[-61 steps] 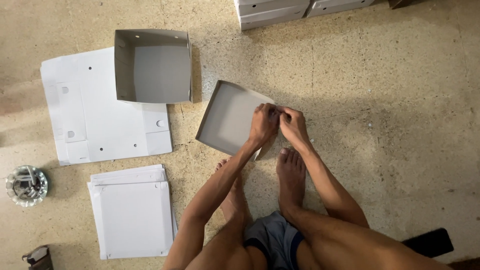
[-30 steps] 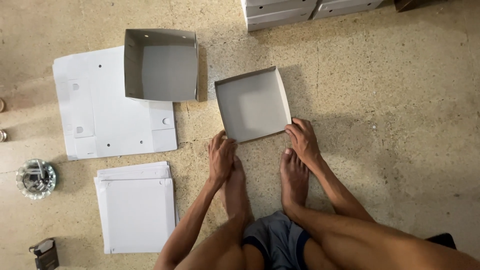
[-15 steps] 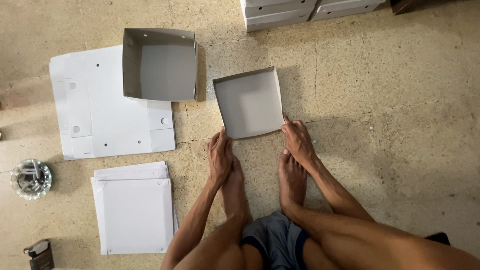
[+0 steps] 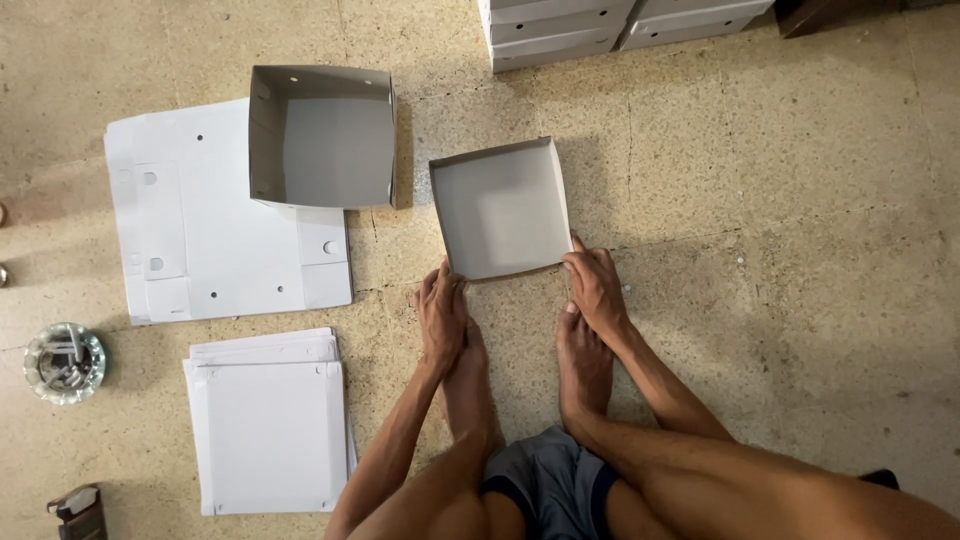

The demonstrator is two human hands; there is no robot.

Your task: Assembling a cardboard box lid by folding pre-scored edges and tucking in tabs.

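I note shallow grey box [image 4: 500, 208] on floor [image 4: 780, 250], frame centre. Left hand [image 4: 441, 313] and right hand [image 4: 595, 288]: grips apart, fingertips touching its near corners. Deeper box [image 4: 320, 138] upper left.

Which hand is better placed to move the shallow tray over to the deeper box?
Left. The left hand touches the tray at its corner nearest the deeper box; the right hand is on the far side.

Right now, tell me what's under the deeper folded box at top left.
The deeper folded box sits partly on a stack of flat white die-cut cardboard sheets, its right edge overhanging the floor. Whatever lies beneath its base is covered.
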